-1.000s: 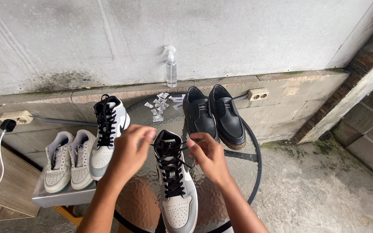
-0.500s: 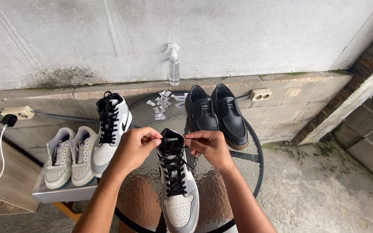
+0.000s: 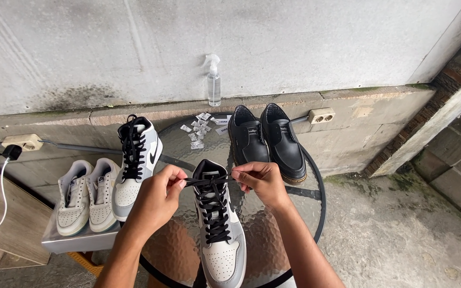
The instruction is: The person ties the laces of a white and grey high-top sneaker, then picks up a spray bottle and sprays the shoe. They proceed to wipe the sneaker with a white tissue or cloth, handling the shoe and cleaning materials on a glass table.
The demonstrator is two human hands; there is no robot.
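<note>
Hands drawn apart, paper tags behind

Both bare forearms reach forward and angle inward, wrists nearly level. The left hand is curled, thumb and forefinger pinched together, knuckles up. The right hand mirrors it just opposite, fingers folded and pinched, the two hands slightly apart

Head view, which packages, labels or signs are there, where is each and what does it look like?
Small packets: loose pile at the glass table's back edge, left of the black shoes; flat, white-grey.
Insole labels: inside the black shoes; small pale patches.
Spray bottle: on the ledge by the wall; clear, white nozzle, no label visible.
</note>
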